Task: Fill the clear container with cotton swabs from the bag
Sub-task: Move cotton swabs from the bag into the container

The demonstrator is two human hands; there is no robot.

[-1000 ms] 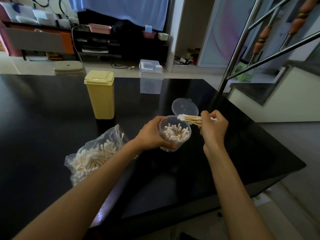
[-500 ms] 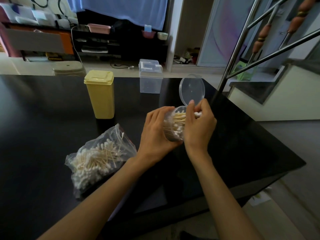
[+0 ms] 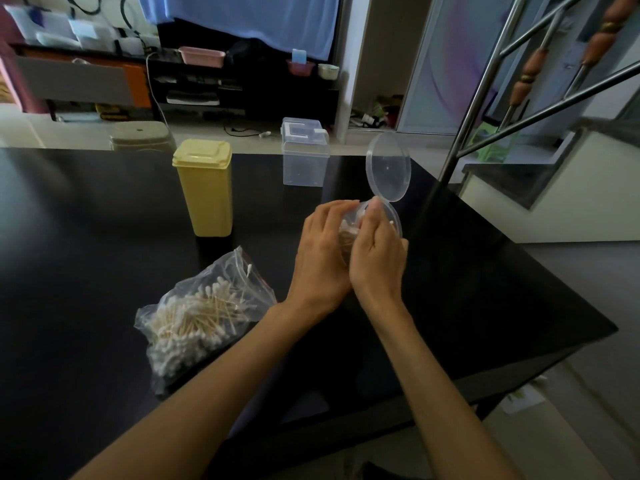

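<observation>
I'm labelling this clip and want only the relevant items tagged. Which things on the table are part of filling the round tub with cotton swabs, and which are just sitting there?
In use:
round clear container, hinged lid open, held by left hand
right hand pushing swabs in
bag of cotton swabs

Lying about:
yellow lidded bin
clear rectangular box

A glossy black tabletop (image 3: 86, 237) carries a tall pale-yellow plastic bin with a closed lid (image 3: 204, 187) and, farther back, a clear rectangular plastic box with a white-edged lid (image 3: 304, 152). Beyond the far edge stands a beige plastic stool (image 3: 142, 135). A pink plastic basket (image 3: 202, 56) sits on dark shelving under a blue cloth (image 3: 249, 19). A steel stair railing (image 3: 485, 109) rises at right.
</observation>
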